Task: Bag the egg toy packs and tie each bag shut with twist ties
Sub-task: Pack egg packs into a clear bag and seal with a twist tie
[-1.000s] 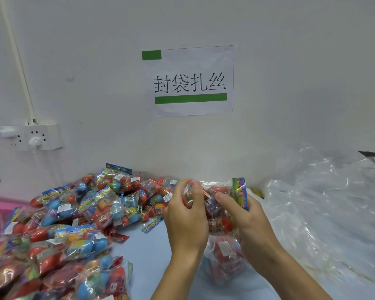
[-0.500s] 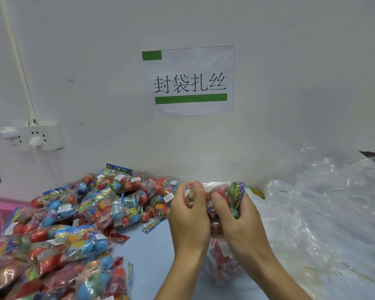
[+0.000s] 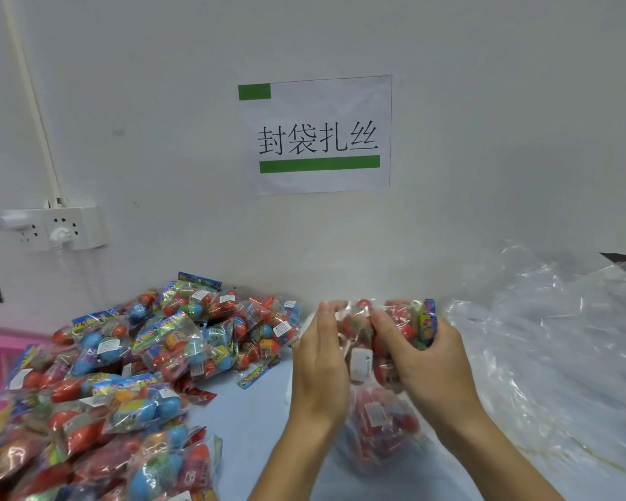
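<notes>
Just below the paper sign on the wall, nearest us, our left hand (image 3: pixel 320 370) lies with straight fingers against the clear bag (image 3: pixel 378 424) of egg toy packs, steadying its mouth, while our right hand (image 3: pixel 425 359) curls round the top pack (image 3: pixel 425 321) and pinches it. We judge the packs need seating low before we gather the neck, so the film bunches cleanly for a tie; no twist tie shows. Left of the sign and lower, loose packs (image 3: pixel 123 374) heap on the table (image 3: pixel 253 421); right of it, spare bags (image 3: pixel 557 338) lie crumpled.
</notes>
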`<state>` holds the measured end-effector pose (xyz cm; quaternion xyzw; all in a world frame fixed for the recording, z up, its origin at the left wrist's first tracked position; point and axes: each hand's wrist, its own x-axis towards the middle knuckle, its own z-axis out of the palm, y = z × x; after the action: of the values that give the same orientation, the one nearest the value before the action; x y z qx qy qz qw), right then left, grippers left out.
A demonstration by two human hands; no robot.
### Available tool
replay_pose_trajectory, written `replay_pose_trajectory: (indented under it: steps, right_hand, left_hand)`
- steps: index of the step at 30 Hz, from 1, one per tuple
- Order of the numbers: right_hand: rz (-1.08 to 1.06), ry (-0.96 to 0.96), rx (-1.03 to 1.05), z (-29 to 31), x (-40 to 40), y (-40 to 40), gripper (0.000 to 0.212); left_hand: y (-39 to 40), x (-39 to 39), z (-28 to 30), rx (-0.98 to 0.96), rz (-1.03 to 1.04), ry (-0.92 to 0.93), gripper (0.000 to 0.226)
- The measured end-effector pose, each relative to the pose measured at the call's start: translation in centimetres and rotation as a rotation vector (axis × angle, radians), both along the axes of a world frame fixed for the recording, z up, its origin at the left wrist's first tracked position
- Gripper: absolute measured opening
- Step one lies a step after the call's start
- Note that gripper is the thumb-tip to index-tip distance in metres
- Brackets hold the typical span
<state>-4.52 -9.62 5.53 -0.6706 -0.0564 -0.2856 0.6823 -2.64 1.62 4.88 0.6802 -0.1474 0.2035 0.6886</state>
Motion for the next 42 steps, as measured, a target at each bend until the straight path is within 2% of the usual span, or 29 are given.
replay_pose_trajectory:
  steps: [3, 5, 8, 10, 11, 12, 14, 17, 22, 24, 26, 28, 30, 32, 33, 35, 37, 39, 42]
  right_hand:
    - [-0.062, 0.031, 0.167, 0.5, 0.4, -1.9, 0.028]
    - [-0.129, 0.043, 0.249, 0.9, 0.7, -3.5, 0.029]
    - [-0.179, 0.032, 0.346, 1.4, 0.8, -5.5, 0.025]
    - [-0.196, 0.033, 0.389, 1.7, 0.7, -6.6, 0.024]
    - [-0.205, 0.039, 0.4, 1.8, 0.6, -7.0, 0.024]
    - [-0.215, 0.046, 0.406, 1.8, 0.5, -7.4, 0.025]
    - [-0.234, 0.058, 0.409, 1.8, 0.5, -7.9, 0.026]
    - [-0.236, 0.065, 0.407, 1.7, 0.6, -8.0, 0.025]
    - [-0.28, 0.062, 0.303, 1.2, 1.0, -7.9, 0.025]
    - [-0.33, 0.066, 0.242, 0.9, 1.3, -8.1, 0.029]
    - [-0.419, 0.087, 0.174, 0.4, 1.5, -8.2, 0.036]
    - [-0.549, 0.112, 0.069, 0.0, 1.7, -8.3, 0.04]
    - [-0.643, 0.133, -0.055, -0.2, 1.7, -8.2, 0.042]
    - [-0.647, 0.177, -0.193, -0.6, 1.6, -8.0, 0.037]
    - [-0.63, 0.226, -0.275, -0.8, 1.6, -7.8, 0.034]
    - [-0.57, 0.335, -0.43, -1.3, 1.7, -7.4, 0.031]
    - [-0.49, 0.386, -0.522, -1.7, 1.6, -6.8, 0.026]
    - [-0.42, 0.372, -0.566, -2.0, 1.6, -6.1, 0.021]
    - [-0.306, 0.329, -0.53, -2.2, 1.8, -5.1, 0.022]
  left_hand:
    - [0.9, 0.3, 0.2, 0.213, 0.143, 0.017, 0.015]
    - [1.2, 0.4, 0.1, 0.414, 0.131, 0.05, 0.023]
    - [1.3, 0.2, -0.5, 0.702, -0.007, 0.154, 0.048]
    - [1.4, 0.5, -1.1, 0.799, -0.031, 0.158, 0.031]
    - [1.5, 0.7, -1.3, 0.808, 0.015, 0.139, 0.015]
    - [1.7, 1.0, -1.4, 0.787, 0.077, 0.13, 0.013]
    - [2.4, 1.7, -1.5, 0.704, 0.192, 0.125, 0.028]
    - [3.7, 2.5, -1.1, 0.555, 0.362, 0.125, 0.038]
    - [6.0, 2.9, -0.8, 0.383, 0.616, 0.114, 0.026]
    - [6.3, 2.8, -0.6, 0.402, 0.705, 0.113, 0.021]
    - [5.7, 2.6, -0.5, 0.462, 0.777, 0.072, 0.026]
    - [4.3, 2.0, -0.1, 0.482, 0.75, -0.057, 0.028]
    - [2.3, 1.2, -0.1, 0.543, 0.625, -0.229, 0.023]
    - [0.2, 0.4, -0.7, 0.683, 0.522, -0.367, 0.026]
    - [-0.6, 0.2, -1.1, 0.765, 0.482, -0.397, 0.034]
    - [-1.6, 0.0, -1.8, 0.926, 0.383, -0.303, 0.059]
    - [-1.6, 0.6, -2.6, 1.054, 0.281, -0.138, 0.071]
    - [-1.3, 0.9, -2.9, 1.028, 0.23, -0.045, 0.061]
    - [-1.5, 0.7, -2.6, 0.895, 0.19, -0.039, 0.041]
